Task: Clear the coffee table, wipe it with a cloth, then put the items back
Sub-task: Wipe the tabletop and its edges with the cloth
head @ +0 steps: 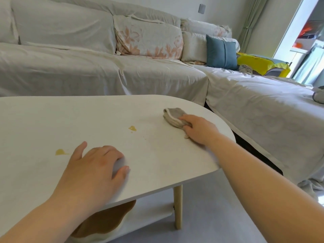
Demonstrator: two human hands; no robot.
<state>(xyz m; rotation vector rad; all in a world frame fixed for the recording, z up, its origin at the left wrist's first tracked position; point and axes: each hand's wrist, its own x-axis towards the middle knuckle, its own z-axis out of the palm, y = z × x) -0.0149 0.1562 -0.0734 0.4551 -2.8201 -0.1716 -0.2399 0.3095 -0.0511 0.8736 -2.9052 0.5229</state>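
Now my right hand [198, 129] presses the cloth [174, 116], fingers clamped on it, yellow spills [132, 128] lying leftward, nearer my flat, spread left hand [94, 165] on the worktop [52, 120].

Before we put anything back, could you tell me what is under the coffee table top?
Under the coffee table top, a white lower shelf holds a brown and white object, only partly visible; the tabletop and left forearm cover the rest.

A single head-worn view looks forward and down from close above the counter [70, 120], its near edge under the lens. It faces twelve o'clock toward the sofa [70, 67]; the window [308, 41] sits at two o'clock.
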